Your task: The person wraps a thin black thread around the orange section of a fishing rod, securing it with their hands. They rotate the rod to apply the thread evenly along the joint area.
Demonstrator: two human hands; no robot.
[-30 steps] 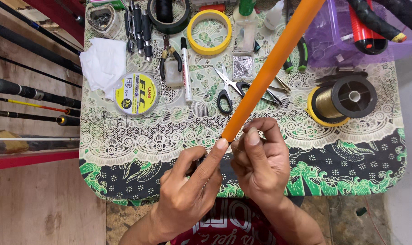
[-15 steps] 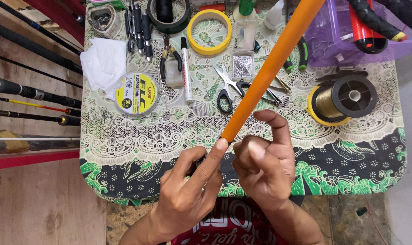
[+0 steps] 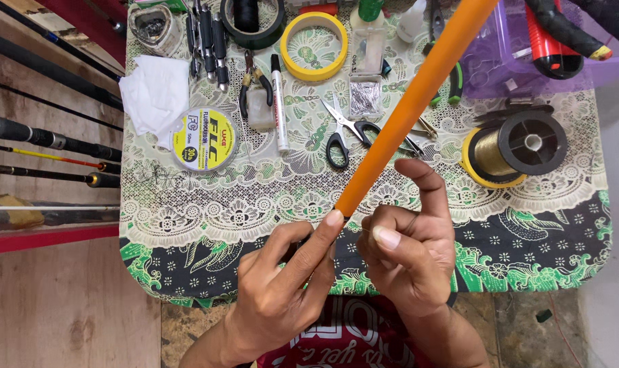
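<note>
**Index finger lifts off orange rod at workbench**

Seen from above: left hand [image 3: 286,286] grips the lower end of the orange rod [image 3: 411,109], forefinger laid along it w/ the tip at the point where the orange sleeve ends. The rod slants up & right across the table [image 3: 187,232], over the scissors [image 3: 340,133], and out of the top of the pic. Right hand [image 3: 408,249] sits just beside the rod's end, loosely curled; thumb & middle fingers look pinched on what seems a very fine thread, too thin to confirm. A sec ago that hand's forefinger was bent down w/ the rest; now it stands straight up, touching the rod's side. Left hand's hold is unchanged. Judged from this, the right hand's fingers are resetting for another pass at the rod's end. Gold line spool [image 3: 514,146] & yellow tape ring [image 3: 314,46] lie well apart.
</note>
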